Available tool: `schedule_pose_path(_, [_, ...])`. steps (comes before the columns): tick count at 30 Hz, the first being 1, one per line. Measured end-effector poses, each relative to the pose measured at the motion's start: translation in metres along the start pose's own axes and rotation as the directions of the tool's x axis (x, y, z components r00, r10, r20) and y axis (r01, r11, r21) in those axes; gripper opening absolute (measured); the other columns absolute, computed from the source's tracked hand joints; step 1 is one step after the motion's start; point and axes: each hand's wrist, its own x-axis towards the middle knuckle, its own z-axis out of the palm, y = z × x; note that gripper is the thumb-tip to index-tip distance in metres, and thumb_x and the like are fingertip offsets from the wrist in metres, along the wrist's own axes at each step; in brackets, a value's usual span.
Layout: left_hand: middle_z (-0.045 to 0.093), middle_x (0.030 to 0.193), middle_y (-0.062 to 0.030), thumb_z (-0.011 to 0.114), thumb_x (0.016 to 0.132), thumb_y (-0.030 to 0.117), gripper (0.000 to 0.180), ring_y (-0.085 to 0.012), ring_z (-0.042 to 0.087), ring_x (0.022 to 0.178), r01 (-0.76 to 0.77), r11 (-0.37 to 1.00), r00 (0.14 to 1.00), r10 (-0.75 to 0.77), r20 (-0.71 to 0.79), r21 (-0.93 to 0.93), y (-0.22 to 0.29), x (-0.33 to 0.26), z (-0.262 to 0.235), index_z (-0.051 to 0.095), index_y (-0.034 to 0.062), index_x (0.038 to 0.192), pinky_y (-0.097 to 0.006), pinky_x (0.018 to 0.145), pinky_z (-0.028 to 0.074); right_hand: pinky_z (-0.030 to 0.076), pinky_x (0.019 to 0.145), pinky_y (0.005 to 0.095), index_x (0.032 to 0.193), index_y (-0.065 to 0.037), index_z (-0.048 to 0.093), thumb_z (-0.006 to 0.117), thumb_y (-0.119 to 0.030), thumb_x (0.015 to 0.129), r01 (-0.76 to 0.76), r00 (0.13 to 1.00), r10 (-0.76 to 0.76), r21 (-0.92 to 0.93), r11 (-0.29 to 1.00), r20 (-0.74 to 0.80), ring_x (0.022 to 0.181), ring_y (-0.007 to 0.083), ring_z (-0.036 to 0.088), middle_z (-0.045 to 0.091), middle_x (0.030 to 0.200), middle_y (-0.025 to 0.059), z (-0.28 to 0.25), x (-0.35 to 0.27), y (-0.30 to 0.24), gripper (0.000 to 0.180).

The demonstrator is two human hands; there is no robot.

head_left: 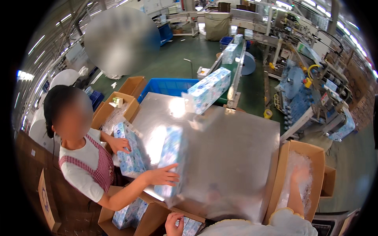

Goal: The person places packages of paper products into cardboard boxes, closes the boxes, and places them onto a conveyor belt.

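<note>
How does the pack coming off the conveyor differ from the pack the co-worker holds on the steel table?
The conveyor pack lies tilted over the table's far edge, untouched; the table pack stands on edge under the co-worker's hand. The conveyor pack looks sharp; the table pack is motion-blurred. Both are blue-and-white patterned wrapped bundles, similar in size. The steel table bears both.

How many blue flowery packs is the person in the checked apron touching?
2: an upright blue-and-white wrapped pack on the shiny metal table, and a leaning pack at its left edge.
</note>
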Motion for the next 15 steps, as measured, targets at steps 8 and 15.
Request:
schedule_pose_path(8, [0.068,0.104,-0.0171,0.066,0.089,0.0,0.018,-0.0342,0.065,0.098,-0.101,0.991,0.995,0.102,-0.006,0.093,0.006,-0.032,-0.003,0.067,0.0014,0.107,-0.039,0.087,0.052,0.05,0.094,0.0546,0.13,-0.009,0.055,0.073,-0.047,0.084,-0.41,0.73,0.355,-0.042,0.911,0.584,0.123,0.0396,0.057,0.061,0.131,0.0207,-0.109,-0.109,-0.002,0.062])
schedule_pose_path(15, [0.07,0.103,-0.0181,0.064,0.092,0.004,0.013,-0.0338,0.067,0.096,-0.056,0.99,0.998,0.059,-0.019,0.126,-0.017,-0.098,-0.009,0.07,0.0013,0.104,-0.041,0.087,0.053,0.054,0.084,0.0475,0.106,-0.005,0.061,0.079,-0.021,0.08,-0.091,0.836,-0.009,0.154,0.984,0.549,0.096,0.0406,0.068,0.071,0.099,0.0201,-0.11,-0.115,0.043,0.036])
